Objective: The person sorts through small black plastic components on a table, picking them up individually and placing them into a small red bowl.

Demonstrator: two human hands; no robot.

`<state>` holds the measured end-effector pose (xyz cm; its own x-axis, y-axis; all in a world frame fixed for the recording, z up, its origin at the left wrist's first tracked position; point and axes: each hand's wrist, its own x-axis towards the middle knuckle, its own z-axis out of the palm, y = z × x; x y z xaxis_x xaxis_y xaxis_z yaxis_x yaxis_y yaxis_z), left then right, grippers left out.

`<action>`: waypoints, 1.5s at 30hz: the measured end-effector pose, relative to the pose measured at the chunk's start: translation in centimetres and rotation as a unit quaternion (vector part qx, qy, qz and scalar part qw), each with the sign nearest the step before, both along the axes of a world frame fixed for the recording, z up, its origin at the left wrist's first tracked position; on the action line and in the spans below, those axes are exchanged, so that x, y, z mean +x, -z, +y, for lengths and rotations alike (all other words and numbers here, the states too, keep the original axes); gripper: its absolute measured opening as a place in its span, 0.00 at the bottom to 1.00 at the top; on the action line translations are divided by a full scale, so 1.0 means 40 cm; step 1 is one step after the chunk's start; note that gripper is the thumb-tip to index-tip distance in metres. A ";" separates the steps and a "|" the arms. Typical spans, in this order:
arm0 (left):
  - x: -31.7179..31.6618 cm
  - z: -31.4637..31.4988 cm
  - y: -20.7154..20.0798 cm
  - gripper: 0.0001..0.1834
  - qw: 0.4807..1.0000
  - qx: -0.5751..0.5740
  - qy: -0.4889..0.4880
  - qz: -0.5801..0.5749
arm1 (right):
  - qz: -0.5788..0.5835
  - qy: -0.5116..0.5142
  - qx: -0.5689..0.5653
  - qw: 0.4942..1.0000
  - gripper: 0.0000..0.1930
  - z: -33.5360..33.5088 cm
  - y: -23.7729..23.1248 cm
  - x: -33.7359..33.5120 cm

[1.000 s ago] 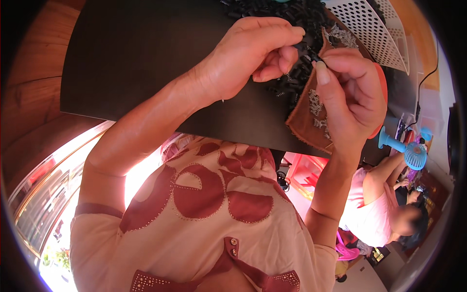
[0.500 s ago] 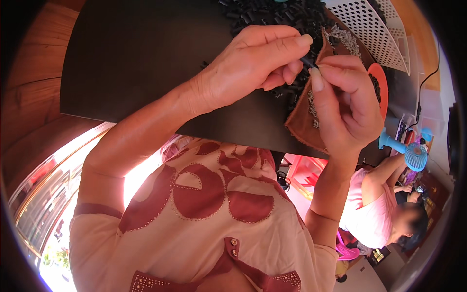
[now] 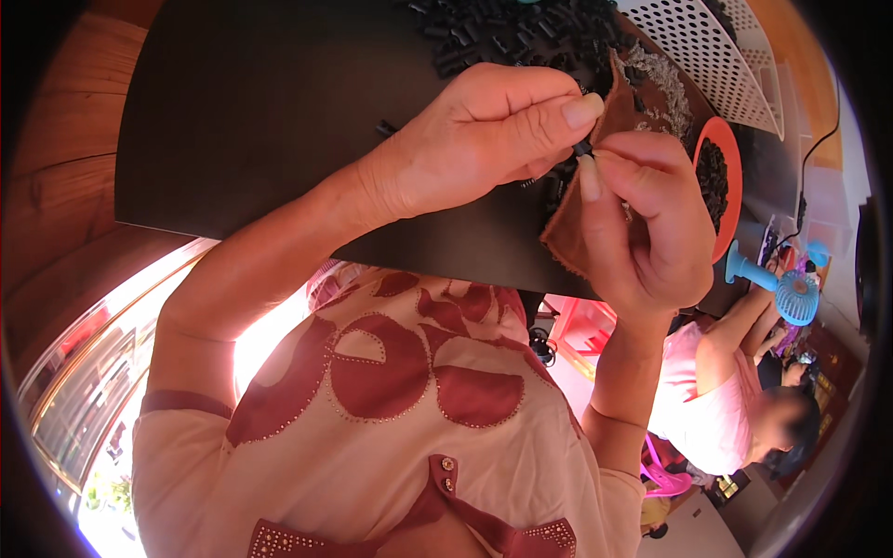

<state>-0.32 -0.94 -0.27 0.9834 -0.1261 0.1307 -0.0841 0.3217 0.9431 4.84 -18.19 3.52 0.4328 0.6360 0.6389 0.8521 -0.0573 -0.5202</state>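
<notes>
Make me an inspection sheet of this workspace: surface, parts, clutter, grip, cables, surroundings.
Surface: dark tabletop, partly covered by a brown cloth.
Job's things: heaped black pieces; silver springs on the cloth; orange bowl holding dark pieces.
Clutter: a stray black bit or two apart from the heap; perforated white basket.
Grip: right hand pinches a small black piece; left hand closed beside it, contents unclear.
Cables: black cable at right.
Surroundings: blue fan; person in pink.

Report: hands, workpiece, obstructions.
Right hand pinching small black tube. Left hand at its other end, grip partly hidden. Brown cloth below right hand; loose black tubes beyond left hand.
</notes>
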 end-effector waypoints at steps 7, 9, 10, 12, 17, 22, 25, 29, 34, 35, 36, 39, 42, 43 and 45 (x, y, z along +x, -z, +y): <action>0.004 -0.013 0.018 0.19 0.996 -0.075 0.025 0.051 | -0.036 0.039 -0.023 0.998 0.12 -0.003 0.020 -0.014; 0.005 -0.012 0.021 0.19 0.995 -0.081 0.026 0.055 | -0.037 0.046 -0.028 0.998 0.11 -0.004 0.020 -0.015; 0.006 -0.012 0.022 0.19 0.994 -0.086 0.028 0.059 | -0.016 0.042 -0.027 0.999 0.11 -0.004 0.017 -0.016; 0.006 -0.009 0.012 0.19 0.994 -0.083 0.025 0.063 | 0.007 0.039 -0.026 0.999 0.10 -0.006 0.017 -0.014; 0.010 -0.011 0.017 0.19 0.996 -0.078 0.010 0.049 | 0.226 0.048 0.054 0.971 0.08 -0.007 0.027 -0.019; 0.014 -0.010 0.012 0.19 0.999 -0.048 0.016 0.020 | 0.153 0.031 0.037 0.987 0.07 -0.014 0.037 -0.011; 0.016 -0.010 0.011 0.19 0.999 -0.044 0.007 0.024 | 0.081 0.031 0.042 0.995 0.07 -0.008 0.042 -0.002; 0.018 -0.012 0.009 0.19 0.998 -0.051 0.016 0.027 | 0.034 0.027 0.046 0.998 0.08 -0.009 0.051 0.006; 0.022 -0.018 0.011 0.19 0.999 -0.032 0.026 0.001 | 0.120 0.043 0.073 0.989 0.07 -0.014 0.050 -0.014; 0.023 -0.018 0.011 0.19 0.999 -0.032 0.026 0.002 | 0.132 0.039 0.078 0.987 0.07 -0.014 0.049 -0.014; 0.024 -0.018 0.011 0.19 0.999 -0.034 0.029 0.000 | 0.132 0.041 0.078 0.987 0.07 -0.015 0.052 -0.015; 0.029 -0.019 0.009 0.19 0.999 -0.036 0.032 -0.001 | 0.146 0.042 0.087 0.985 0.07 -0.019 0.062 -0.010; 0.034 -0.018 0.005 0.19 0.998 -0.044 0.038 0.015 | 0.120 0.030 0.080 0.989 0.07 -0.027 0.062 0.005; 0.036 -0.018 0.004 0.19 0.997 -0.052 0.045 0.031 | 0.133 0.029 0.072 0.988 0.07 -0.030 0.055 0.007; 0.039 -0.017 0.009 0.19 0.994 -0.082 0.055 0.045 | 0.147 0.028 0.064 0.987 0.07 -0.030 0.050 0.009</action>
<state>1.26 -1.62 -0.65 0.9735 -0.2173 0.0708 0.0418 0.4739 0.8796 5.18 -19.40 1.51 0.6437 0.5275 0.5545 0.6609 -0.0178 -0.7503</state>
